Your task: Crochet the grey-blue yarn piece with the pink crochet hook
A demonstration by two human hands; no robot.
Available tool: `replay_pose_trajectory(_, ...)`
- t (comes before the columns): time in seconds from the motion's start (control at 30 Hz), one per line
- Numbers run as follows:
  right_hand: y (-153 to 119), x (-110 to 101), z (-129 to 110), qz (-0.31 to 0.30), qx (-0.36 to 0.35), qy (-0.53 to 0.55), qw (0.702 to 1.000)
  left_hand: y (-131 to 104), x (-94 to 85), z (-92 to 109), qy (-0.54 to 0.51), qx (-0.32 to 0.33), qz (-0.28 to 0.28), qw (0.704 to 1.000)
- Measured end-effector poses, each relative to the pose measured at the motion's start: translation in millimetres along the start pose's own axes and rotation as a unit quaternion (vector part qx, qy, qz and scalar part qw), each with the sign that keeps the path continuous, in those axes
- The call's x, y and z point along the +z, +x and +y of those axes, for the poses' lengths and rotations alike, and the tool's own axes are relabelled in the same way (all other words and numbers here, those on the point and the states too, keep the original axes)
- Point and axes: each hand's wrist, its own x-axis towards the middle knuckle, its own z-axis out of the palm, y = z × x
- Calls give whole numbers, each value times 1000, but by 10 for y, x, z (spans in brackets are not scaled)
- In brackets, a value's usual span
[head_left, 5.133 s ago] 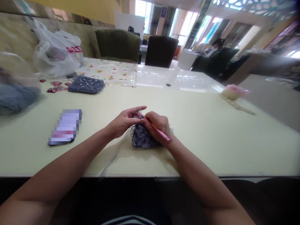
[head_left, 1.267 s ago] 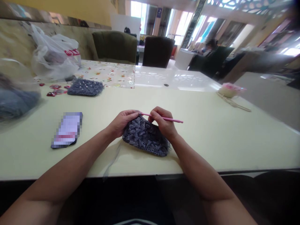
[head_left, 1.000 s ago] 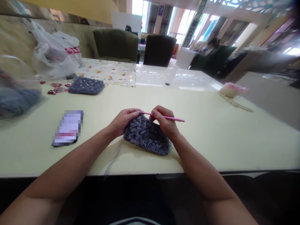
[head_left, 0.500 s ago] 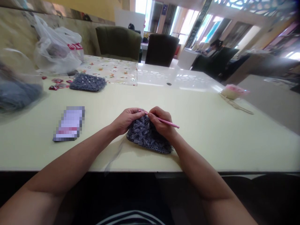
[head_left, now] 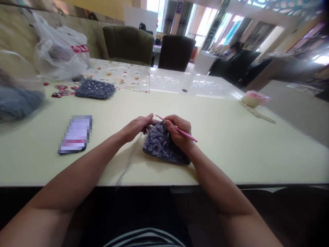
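Observation:
A pink crochet hook [head_left: 185,133] is in my right hand [head_left: 180,128], which is closed around it, its fingers also against the top of a grey-blue crocheted piece [head_left: 160,144]. The hook's tip points up and left, just above the piece's upper edge. At the piece's left side is my left hand [head_left: 137,127], thumb raised, the other fingers curled around a thin greyish ribbon yarn [head_left: 128,161]. That yarn trails down to the table's front edge. The piece rests tilted on the table, its surface covered in ruffled loops. Some left fingertips are hidden behind it.
A phone [head_left: 75,133] lies left of my arms. Behind it are a second crocheted piece [head_left: 95,89], small red packets [head_left: 61,91], and a white plastic bag [head_left: 61,51]. A clear bag with grey yarn [head_left: 17,101] stands far left. A pink-and-cream bundle with cord [head_left: 254,98] lies right.
My left hand has shifted left, off the top edge of the piece, and its thumb has lifted. The hook's tip has risen clear of the left fingers.

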Motion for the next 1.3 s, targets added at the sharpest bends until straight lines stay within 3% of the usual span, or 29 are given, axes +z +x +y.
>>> replay_pose_trajectory(0.1,-5,4,-33,12,11,31,999,24,-29,-26,22,4,-10,1000)
replay_pose_trajectory(0.23,4,-19,-60,35,39,59,997,50,36,-65,-71,26,-25,997)
replay_pose_trajectory(0.33,14,-42,-66,24,43,70,996,37,96,-48,-140,16,-19,990)
replay_pose_trajectory(0.47,14,-49,-68,8,35,70,997,0,120,12,-143,13,1,990)
replay_pose_trajectory(0.6,17,-59,-60,11,28,60,998,9,44,66,-85,17,-3,996)
replay_pose_trajectory(0.7,40,-97,-16,28,42,46,998,37,-69,107,-109,15,26,994)
replay_pose_trajectory(0.87,119,-216,124,93,43,1,995,52,-234,167,-201,22,81,976)
replay_pose_trajectory(1.0,189,-355,272,141,28,-34,989,65,-260,127,-96,-22,83,992)
replay_pose_trajectory(1.13,247,-511,493,188,17,-71,979,74,-202,51,-20,-65,38,997)
replay_pose_trajectory(1.3,294,-679,787,224,31,-137,964,78,24,-69,-19,-86,22,996)
